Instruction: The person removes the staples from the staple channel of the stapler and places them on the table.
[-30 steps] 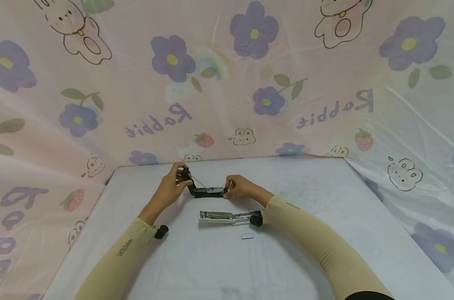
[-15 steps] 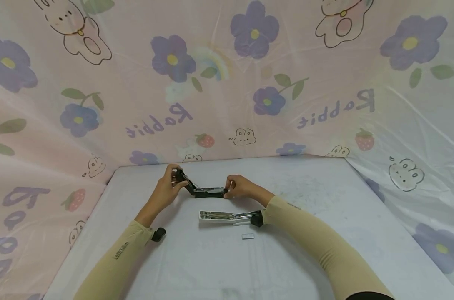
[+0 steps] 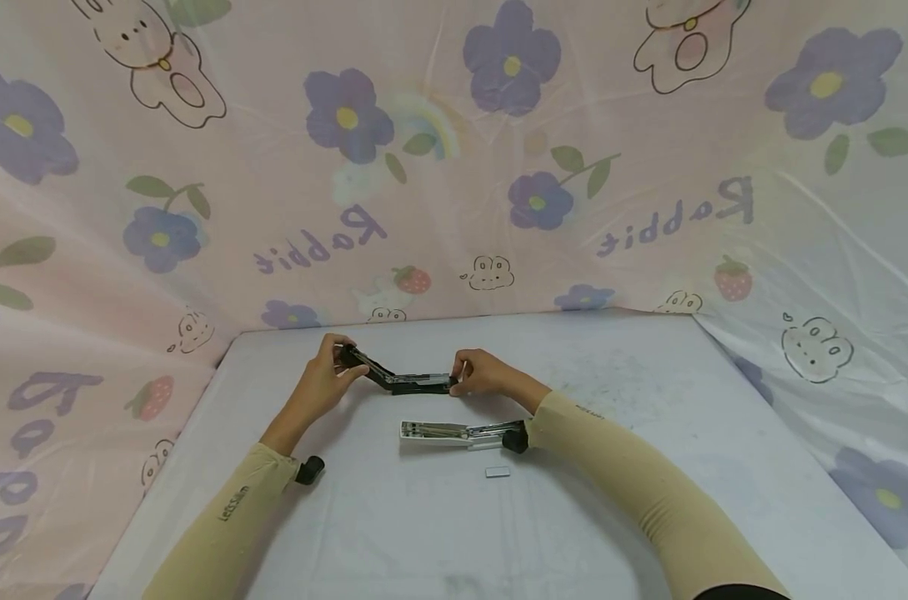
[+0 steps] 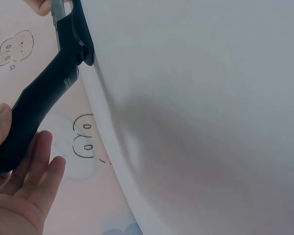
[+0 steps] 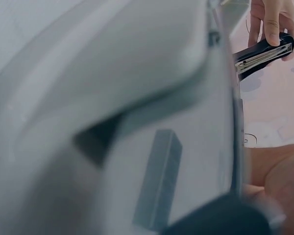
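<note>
An opened black plastic stapler with a silvery metal rail (image 3: 395, 386) is near the middle of the white tabletop's (image 3: 363, 517) far side. Its base lies along a nine-to-three o'clock axis, with the free end pointing to three o'clock; from the hinge, the other half slopes up towards ten o'clock, so the whole makes a wide, shallow V.

The left hand (image 3: 323, 377) pinches the raised end between thumb and fingers. The right hand (image 3: 480, 372) pinches the base's three o'clock end with bent fingers. I cannot tell whether the base touches the table.

Between four and five o'clock from the black stapler, well apart from either hand's fingers, lies a second, opened white stapler with a metal channel (image 3: 433, 432), its long axis also nine to three; a black wrist camera (image 3: 515, 439) covers its right end. Just beside it, between four and five o'clock, is a small, pale grey rectangular bar (image 3: 497, 472), lying the same way.

The table's far edge runs close beyond the raised half at twelve o'clock, meeting a pink flowered curtain (image 3: 438, 233). White surface stretches widely towards three o'clock and six o'clock, more narrowly towards nine.
</note>
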Demonstrator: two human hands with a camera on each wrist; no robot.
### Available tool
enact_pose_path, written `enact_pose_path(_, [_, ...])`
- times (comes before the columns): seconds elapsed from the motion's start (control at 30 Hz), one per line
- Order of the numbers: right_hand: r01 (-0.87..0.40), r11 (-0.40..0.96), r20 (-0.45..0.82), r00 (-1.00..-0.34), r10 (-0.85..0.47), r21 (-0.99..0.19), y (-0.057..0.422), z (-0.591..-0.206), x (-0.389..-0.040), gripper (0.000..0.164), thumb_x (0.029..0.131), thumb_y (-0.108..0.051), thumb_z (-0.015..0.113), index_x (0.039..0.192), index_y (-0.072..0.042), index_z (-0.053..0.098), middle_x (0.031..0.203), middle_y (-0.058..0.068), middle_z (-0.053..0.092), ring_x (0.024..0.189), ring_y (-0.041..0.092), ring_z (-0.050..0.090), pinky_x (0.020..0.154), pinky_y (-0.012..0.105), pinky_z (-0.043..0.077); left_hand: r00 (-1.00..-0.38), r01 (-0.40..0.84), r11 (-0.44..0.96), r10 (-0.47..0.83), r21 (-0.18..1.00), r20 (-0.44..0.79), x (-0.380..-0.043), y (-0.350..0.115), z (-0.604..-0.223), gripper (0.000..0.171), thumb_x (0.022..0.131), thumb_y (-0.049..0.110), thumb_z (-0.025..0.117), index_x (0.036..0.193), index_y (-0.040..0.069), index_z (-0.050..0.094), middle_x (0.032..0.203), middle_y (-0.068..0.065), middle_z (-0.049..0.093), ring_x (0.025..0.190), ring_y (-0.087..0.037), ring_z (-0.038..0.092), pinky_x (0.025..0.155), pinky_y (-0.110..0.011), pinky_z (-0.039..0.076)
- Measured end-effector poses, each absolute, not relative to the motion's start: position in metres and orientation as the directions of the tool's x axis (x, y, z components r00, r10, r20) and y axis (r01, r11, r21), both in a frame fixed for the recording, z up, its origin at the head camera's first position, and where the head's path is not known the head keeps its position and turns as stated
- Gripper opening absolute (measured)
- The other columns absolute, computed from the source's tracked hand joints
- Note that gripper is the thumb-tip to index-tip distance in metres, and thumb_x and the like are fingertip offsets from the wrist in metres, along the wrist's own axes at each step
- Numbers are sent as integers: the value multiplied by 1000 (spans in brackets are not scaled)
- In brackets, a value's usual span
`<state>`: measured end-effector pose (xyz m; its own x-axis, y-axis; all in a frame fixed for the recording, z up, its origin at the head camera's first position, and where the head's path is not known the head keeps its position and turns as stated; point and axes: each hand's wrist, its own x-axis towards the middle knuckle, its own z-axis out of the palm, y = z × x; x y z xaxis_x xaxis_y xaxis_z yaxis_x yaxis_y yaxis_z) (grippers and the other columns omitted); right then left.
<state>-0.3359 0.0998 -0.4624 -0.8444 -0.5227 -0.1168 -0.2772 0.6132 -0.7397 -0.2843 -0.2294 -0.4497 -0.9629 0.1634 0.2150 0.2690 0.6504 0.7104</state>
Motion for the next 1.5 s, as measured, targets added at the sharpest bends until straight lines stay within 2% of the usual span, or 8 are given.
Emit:
enact_pose_path(0.4, [-275,604,-118,-840,-529,-748,101,-462,-334,25,91,-8,86,106,-3,66,83,6,59,69,14,52,63,26,44,-974,224,677,133,701,182,-281,-240,-452,54,103,21,76,140,0,42,132,-28,64,132,-52,60,112,-63,47])
enact_pose_path(0.67, [-282,605,-112,-841,-530,-745,101,-461,-335,26,92,-8,86,107,-3,66,81,5,59,68,14,52,62,26,43,-988,155,752,100,641,122,-282,-243,-454,55,105,30,74,140,1,44,125,-25,64,110,-42,63,94,-58,50])
enact_pose_path(0.93, [-269,601,-121,-841,-527,-753,101,-463,-336,26,92,-9,85,107,-3,65,80,4,59,68,13,52,63,25,44,-959,266,775,151,573,240,-278,-231,-448,51,102,15,76,142,-4,51,142,-27,59,136,-48,52,115,-62,41])
enact_pose_path(1.0, [-267,605,-125,-841,-527,-750,101,-463,-336,26,92,-9,85,108,-4,65,81,4,59,68,13,52,63,25,44,-944,306,790,179,532,276,-277,-225,-447,46,101,12,77,140,-2,55,141,-25,60,137,-47,51,115,-62,40])
enact_pose_path(1.23, [-272,604,-117,-843,-524,-749,101,-465,-336,25,93,-9,85,107,-4,65,82,5,60,68,13,52,63,25,44,-853,463,831,324,307,410,-280,-201,-442,31,98,13,81,124,3,69,131,-20,68,133,-42,59,130,-58,21])
enact_pose_path(1.33, [-268,598,-118,-842,-526,-755,101,-464,-335,25,93,-9,85,107,-4,65,81,5,60,68,13,52,63,25,43,-830,480,842,345,246,437,-279,-190,-438,29,96,12,83,120,4,70,128,-18,70,131,-40,61,127,-56,29])
enact_pose_path(1.43, [-262,593,-118,-844,-524,-762,101,-463,-335,25,92,-8,85,106,-4,65,80,6,60,67,14,52,62,26,43,-834,492,834,370,249,410,-281,-181,-437,29,98,13,82,123,6,70,130,-15,69,130,-38,62,114,-54,47])
enact_pose_path(1.5, [-262,595,-118,-844,-523,-760,101,-463,-334,25,92,-8,86,106,-4,65,81,7,60,67,15,52,62,26,44,-843,500,824,393,265,367,-282,-175,-439,30,100,17,80,126,8,69,132,-12,69,131,-36,62,105,-52,54])
